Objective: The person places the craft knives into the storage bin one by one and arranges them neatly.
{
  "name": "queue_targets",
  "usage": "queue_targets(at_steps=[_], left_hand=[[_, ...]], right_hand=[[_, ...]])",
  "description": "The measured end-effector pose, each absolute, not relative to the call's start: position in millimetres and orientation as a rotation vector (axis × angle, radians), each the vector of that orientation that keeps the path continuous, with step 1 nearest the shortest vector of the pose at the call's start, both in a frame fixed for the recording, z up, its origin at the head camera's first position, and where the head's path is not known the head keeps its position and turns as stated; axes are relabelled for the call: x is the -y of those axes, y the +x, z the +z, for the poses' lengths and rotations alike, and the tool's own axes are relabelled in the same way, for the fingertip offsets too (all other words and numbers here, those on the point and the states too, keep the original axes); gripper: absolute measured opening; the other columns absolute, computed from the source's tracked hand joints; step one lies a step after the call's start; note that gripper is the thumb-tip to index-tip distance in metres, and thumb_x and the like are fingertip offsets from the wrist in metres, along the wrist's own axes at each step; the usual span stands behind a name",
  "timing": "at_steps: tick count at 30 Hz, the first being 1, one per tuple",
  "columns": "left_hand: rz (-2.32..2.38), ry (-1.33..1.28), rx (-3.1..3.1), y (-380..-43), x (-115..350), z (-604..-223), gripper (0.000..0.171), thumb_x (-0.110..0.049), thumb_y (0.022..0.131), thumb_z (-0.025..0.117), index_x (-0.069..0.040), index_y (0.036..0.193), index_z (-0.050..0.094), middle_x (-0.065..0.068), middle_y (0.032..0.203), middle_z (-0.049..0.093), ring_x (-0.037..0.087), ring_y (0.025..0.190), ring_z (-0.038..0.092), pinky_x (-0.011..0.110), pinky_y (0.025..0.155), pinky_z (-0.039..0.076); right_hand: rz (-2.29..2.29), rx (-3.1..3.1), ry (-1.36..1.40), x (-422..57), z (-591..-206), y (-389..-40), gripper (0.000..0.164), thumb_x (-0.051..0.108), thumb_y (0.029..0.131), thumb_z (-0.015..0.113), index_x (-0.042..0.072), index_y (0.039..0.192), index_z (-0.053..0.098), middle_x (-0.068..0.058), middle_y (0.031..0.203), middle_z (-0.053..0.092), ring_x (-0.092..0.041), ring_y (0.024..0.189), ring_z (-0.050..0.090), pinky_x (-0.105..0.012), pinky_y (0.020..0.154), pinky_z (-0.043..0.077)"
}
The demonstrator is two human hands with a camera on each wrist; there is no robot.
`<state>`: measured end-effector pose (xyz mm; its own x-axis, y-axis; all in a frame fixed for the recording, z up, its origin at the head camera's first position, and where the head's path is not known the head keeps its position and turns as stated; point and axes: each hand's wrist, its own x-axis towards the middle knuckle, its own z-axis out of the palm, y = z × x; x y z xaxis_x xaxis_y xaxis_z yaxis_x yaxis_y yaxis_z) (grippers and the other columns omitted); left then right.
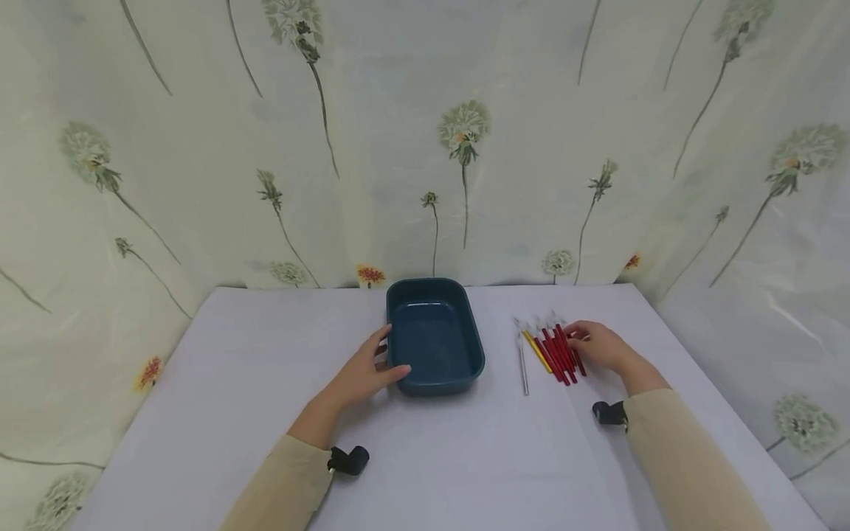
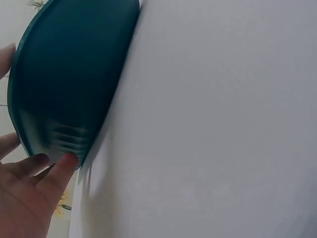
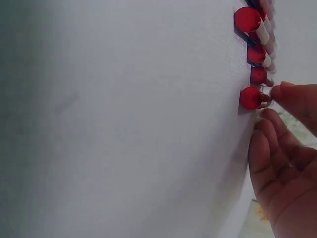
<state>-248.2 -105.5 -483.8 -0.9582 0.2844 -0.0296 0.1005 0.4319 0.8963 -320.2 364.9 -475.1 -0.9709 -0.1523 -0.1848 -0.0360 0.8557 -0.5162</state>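
A deep dark-blue rectangular dish point(image 1: 436, 386) stands near the middle of the table. My left hand point(image 1: 361, 375) grips its near left corner, the thumb at the front rim and the fingers spread along the left side. To the right lies a bunch of red pens point(image 1: 556, 355), slim sticks with clear far ends. At the bunch's right side, my right hand point(image 1: 598, 346) pinches the outermost red pen point(image 3: 250, 98) between thumb and fingers. In the right wrist view this pen's round end rests close to the white surface.
A yellow pen point(image 1: 537, 352) lies along the left of the bunch, and a silvery clear pen point(image 1: 523, 369) lies apart from it, nearer the dish. White cloth covers the table point(image 1: 478, 464). Behind it hangs a curtain point(image 1: 398, 147) printed with dandelions.
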Motion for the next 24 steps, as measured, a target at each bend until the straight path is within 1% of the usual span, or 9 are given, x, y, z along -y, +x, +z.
queue_targets(at_steps=[2, 5, 10, 16, 24], left_hand=[[1.554, 0.331, -2.489, -248, 105, -485, 0.091, -0.033, 0.09, 0.076, -0.017, 0.161, 0.02, 0.015, 0.162, 0.027, 0.038, 0.138, 0.045, 0.05, 0.108, 0.044], [1.573, 0.324, -2.469, -248, 105, -487, 0.092, -0.032, 0.09, 0.077, -0.017, 0.161, 0.02, 0.015, 0.163, 0.026, 0.039, 0.137, 0.046, 0.051, 0.107, 0.045], [1.619, 0.306, -2.429, -248, 104, -487, 0.094, -0.032, 0.089, 0.078, -0.019, 0.161, 0.019, 0.014, 0.163, 0.025, 0.039, 0.137, 0.046, 0.05, 0.106, 0.045], [1.644, 0.29, -2.415, -249, 103, -489, 0.096, -0.031, 0.088, 0.079, -0.02, 0.161, 0.019, 0.014, 0.164, 0.024, 0.039, 0.139, 0.043, 0.05, 0.106, 0.046], [1.638, 0.306, -2.408, -248, 103, -488, 0.098, -0.029, 0.087, 0.08, -0.019, 0.162, 0.017, 0.016, 0.164, 0.024, 0.039, 0.141, 0.041, 0.049, 0.106, 0.045]], right_hand=[[-0.785, -2.805, -0.14, -366, -476, -322, 0.032, 0.013, 0.103, 0.053, -0.003, 0.131, 0.057, -0.029, 0.121, 0.058, -0.045, 0.114, 0.054, -0.059, 0.094, 0.047], [-0.804, -2.781, -0.118, -369, -477, -323, 0.033, 0.01, 0.102, 0.054, -0.004, 0.132, 0.055, -0.03, 0.122, 0.058, -0.043, 0.112, 0.055, -0.059, 0.095, 0.048], [-0.841, -2.743, -0.026, -373, -477, -326, 0.038, 0.012, 0.099, 0.061, -0.002, 0.134, 0.055, -0.03, 0.122, 0.058, -0.038, 0.105, 0.059, -0.053, 0.091, 0.052], [-0.863, -2.707, 0.025, -377, -478, -331, 0.043, 0.014, 0.097, 0.064, -0.001, 0.136, 0.055, -0.029, 0.122, 0.059, -0.034, 0.1, 0.062, -0.047, 0.087, 0.055], [-0.89, -2.706, 0.008, -379, -478, -328, 0.043, 0.015, 0.097, 0.064, -0.003, 0.136, 0.055, -0.03, 0.121, 0.06, -0.033, 0.099, 0.062, -0.044, 0.084, 0.056]])
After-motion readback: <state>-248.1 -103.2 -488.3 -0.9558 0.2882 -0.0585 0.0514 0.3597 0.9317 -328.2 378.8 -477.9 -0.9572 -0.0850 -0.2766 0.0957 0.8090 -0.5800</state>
